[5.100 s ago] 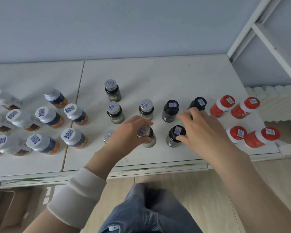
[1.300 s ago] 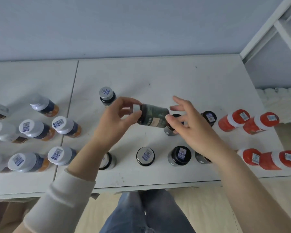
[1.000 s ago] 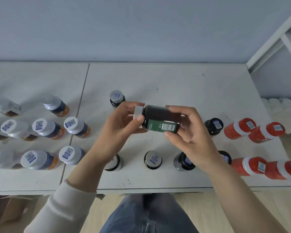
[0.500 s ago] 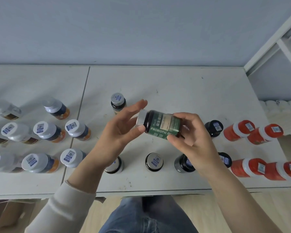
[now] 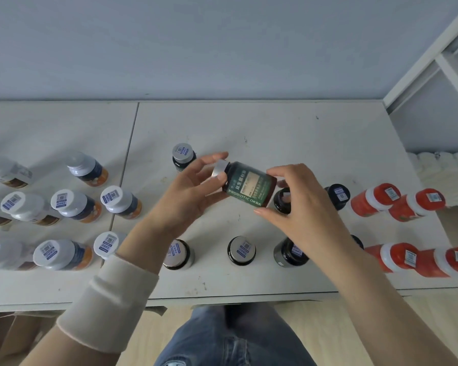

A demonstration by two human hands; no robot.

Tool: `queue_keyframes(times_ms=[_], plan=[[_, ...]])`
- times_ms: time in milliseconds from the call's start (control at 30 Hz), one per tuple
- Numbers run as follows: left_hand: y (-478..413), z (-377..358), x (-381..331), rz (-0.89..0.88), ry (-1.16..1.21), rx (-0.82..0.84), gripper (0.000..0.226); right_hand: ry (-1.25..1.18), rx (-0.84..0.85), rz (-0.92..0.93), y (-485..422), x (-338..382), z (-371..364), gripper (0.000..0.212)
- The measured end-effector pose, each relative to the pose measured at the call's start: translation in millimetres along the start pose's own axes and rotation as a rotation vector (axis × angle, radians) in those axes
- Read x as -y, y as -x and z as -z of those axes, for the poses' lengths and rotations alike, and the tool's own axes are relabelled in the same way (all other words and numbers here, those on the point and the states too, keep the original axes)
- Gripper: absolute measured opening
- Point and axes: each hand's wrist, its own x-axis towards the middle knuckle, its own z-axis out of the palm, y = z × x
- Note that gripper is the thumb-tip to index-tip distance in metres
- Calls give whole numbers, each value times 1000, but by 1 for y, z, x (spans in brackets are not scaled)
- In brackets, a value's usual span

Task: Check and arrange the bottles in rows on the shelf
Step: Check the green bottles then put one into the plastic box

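A dark bottle with a green label and silver cap (image 5: pixel 247 187) lies sideways in the air above the white shelf (image 5: pixel 275 138). My left hand (image 5: pixel 188 196) pinches its cap end. My right hand (image 5: pixel 299 204) grips its base end. Its label faces up and reads PROBIOTIC OKRA. Below them stand other silver-capped bottles (image 5: pixel 241 250) and black-capped bottles (image 5: pixel 337 195) in loose rows. One silver-capped bottle (image 5: pixel 183 155) stands alone further back.
Several white-capped bottles (image 5: pixel 72 204) stand on the left shelf panel. Red bottles (image 5: pixel 376 199) stand near the right edge. A white rack frame (image 5: pixel 434 56) rises at the right. My jeans-clad legs (image 5: pixel 233 336) and the wooden floor show below the shelf's front edge.
The bottle has been turned in both hands from its barcode side to its front label. It has tilted a little, cap end higher. The view shifted slightly.
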Motion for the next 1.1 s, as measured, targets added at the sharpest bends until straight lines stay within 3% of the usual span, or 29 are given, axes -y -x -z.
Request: queue_keyframes(times_ms=[133, 233, 333, 600, 733, 833, 900, 1000, 1100], plan=[[-8, -3, 0, -153, -654, -16, 38, 523, 289, 15, -8, -14, 13, 63], [-15, -6, 15, -216, -1043, 24, 42, 617, 341, -9, -14, -16, 15, 60], [-21, -7, 29, -209, -1199, 54, 42, 640, 368, -32, -17, -19, 15, 57], [-24, -14, 46, -226, -1361, 20, 45, 650, 394, -40, -17, -25, 13, 52], [-17, -12, 42, -206, -1464, 29, 62, 640, 388, 8, -18, -26, 10, 49], [-7, 1, 30, -193, -1574, -100, 66, 628, 354, 50, -20, -22, 9, 50], [0, 16, 23, -93, -1624, -221, 61, 618, 335, 73, -20, -14, 7, 52], [6, 34, 22, 31, -1537, -334, 49, 588, 293, 114, -19, 1, 3, 51], [12, 44, 16, -37, -1279, -407, 37, 475, 261, 90, -18, 18, -7, 52]])
